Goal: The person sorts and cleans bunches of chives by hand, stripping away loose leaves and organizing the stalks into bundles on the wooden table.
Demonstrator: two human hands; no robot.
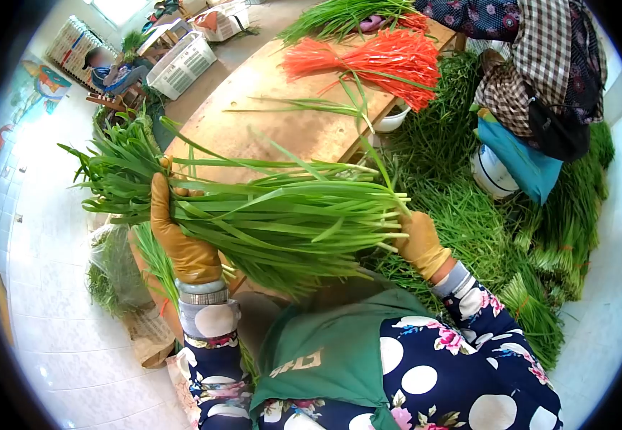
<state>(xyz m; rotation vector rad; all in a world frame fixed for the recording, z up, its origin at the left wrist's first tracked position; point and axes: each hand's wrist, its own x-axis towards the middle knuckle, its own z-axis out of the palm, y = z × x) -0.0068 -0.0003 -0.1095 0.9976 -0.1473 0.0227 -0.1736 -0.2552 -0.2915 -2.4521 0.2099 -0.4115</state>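
A thick bunch of garlic chives (275, 208) lies sideways across my front, above the table edge. My left hand (182, 229), in a tan rubber glove, is closed around its leafy end, with the thumb up and the other fingers partly behind the leaves. At the pale stem ends on the right is my right hand (420, 245), also gloved. It grips some of the stems there, and its fingertips are mostly hidden behind them. A few loose chive stalks (311, 106) rest on the wooden table (225, 132) beyond the bunch.
Red plastic ties (368, 63) lie on the table near more chives (343, 18). Heaped greens (454, 208) cover the floor at right, around a white bucket (494, 172). Another person's checked clothing (540, 50) is at upper right. A seated person (114, 75) is beyond a white crate (182, 66).
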